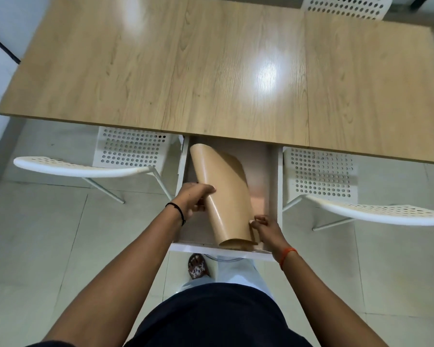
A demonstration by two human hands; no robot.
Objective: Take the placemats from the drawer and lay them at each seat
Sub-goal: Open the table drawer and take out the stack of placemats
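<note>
A tan placemat [223, 194], bent into a curved arch, stands up out of the open white drawer [276, 186] under the near edge of the wooden table [211, 71]. My left hand [194, 196] grips the mat's left edge about halfway along. The mat's near right corner is pinched by my right hand [263, 226], just inside the drawer front. The drawer floor beside the mat looks pale pink; I cannot tell whether more mats lie flat there.
Two white perforated chairs are tucked at the near side, one left [125, 154] and one right [323, 176] of the drawer. A third white chair [346, 6] stands at the far side. My foot in a sandal [198, 266] is below the drawer front.
</note>
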